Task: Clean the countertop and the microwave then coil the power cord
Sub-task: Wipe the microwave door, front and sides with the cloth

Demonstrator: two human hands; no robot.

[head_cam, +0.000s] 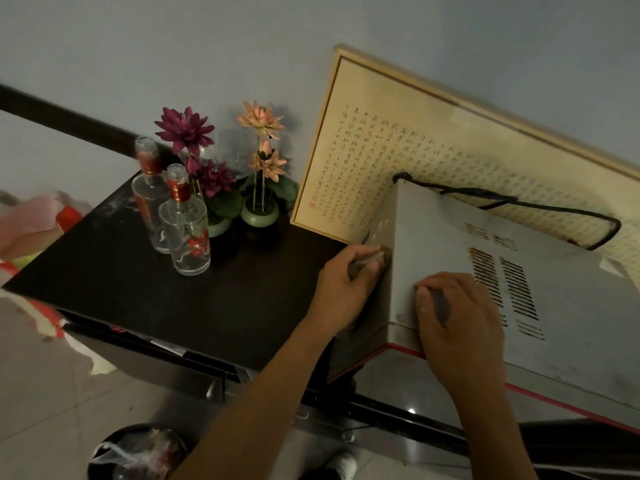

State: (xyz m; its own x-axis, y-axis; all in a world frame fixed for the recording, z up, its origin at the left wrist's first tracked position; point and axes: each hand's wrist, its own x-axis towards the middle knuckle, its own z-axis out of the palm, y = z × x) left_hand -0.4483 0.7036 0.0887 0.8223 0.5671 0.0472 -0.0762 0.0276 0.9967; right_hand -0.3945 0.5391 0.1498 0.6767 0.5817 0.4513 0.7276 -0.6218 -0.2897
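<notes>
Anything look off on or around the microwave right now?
Yes. The power cord lies loose across the microwave top, uncoiled. The casing looks grimy near the vent slots, and smears mark the dark countertop by the bottles.

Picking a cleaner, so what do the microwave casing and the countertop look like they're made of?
Microwave casing: likely painted sheet metal, matte pale grey, with punched vent slots and grime. Countertop: dark, smooth and faintly glossy with pale smudges; lacquered wood or laminate, hard to tell.

We see the left hand (349, 282) pressing a grey cloth (369, 259) against the microwave (554, 306) side, low on its L face; right hand (453, 313) rests flat on top nr the vents; black power cord (540, 206) draped across the back edge; two glass bottles (183, 220) and flower pots (258, 213) on the dark countertop (166, 292).
</notes>
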